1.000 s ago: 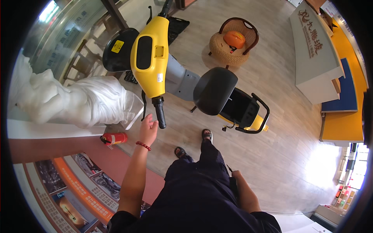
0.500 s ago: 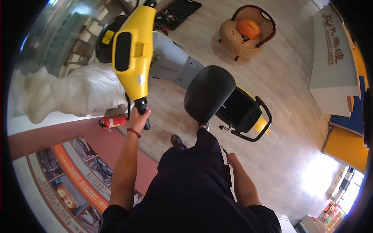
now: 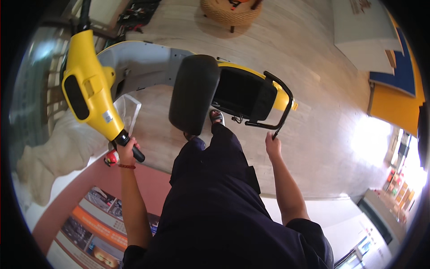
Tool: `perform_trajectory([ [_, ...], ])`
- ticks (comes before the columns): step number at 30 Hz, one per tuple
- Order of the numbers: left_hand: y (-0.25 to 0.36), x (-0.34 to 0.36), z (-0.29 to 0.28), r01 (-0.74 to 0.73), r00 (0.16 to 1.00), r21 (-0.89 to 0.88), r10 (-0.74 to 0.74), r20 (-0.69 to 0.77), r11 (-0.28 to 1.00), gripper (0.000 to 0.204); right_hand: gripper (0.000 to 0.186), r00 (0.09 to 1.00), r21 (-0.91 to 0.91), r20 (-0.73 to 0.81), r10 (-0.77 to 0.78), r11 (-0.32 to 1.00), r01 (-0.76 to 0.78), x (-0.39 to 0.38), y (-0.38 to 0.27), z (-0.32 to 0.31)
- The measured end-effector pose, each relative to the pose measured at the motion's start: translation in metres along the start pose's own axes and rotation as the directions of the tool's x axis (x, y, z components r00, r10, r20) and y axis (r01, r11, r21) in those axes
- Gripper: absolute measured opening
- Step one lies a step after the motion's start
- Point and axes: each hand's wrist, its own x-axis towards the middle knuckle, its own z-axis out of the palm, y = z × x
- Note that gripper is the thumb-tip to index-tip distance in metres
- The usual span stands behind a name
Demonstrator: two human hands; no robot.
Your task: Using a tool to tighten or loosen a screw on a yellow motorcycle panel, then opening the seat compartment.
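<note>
Head view: the scooter (image 3: 163, 66) lies above both hands, its long axis crossing the frame from upper left to right of centre. At left, the left hand (image 3: 127, 151) curls round the near grip (image 3: 139, 155), so it is nearer the front end. Right of centre, the right hand (image 3: 273, 145) is closed on a thin dark tool (image 3: 275, 133), just below the rear rack (image 3: 287, 92); whether they touch, I cannot tell. Compared with half a second ago, the handlebar (image 3: 87, 83) sits farther left and slants more, the seat (image 3: 193, 94) is farther left, and the right hand is higher, closer to the rack.
</note>
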Motion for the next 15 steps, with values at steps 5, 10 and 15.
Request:
perform_trajectory([
  [5, -0.001, 0.007, 0.003, 0.054, 0.999, 0.065, -0.054, -0.001, 0.996, 0.028, 0.037, 0.896, -0.104, -0.437, -0.071, 0.994, 0.028, 0.063, -0.008, -0.005],
  [10, 0.003, 0.006, 0.002, 0.03, 0.999, 0.125, -0.034, 0.031, 0.992, 0.022, 0.035, 0.815, -0.058, -0.579, -0.004, 0.998, -0.036, 0.097, -0.033, -0.011],
  [15, 0.013, -0.007, 0.018, 0.035, 0.998, 0.18, -0.023, -0.064, 0.983, 0.014, 0.036, 0.766, -0.242, -0.635, -0.098, 0.967, -0.077, 0.112, -0.031, 0.001],
])
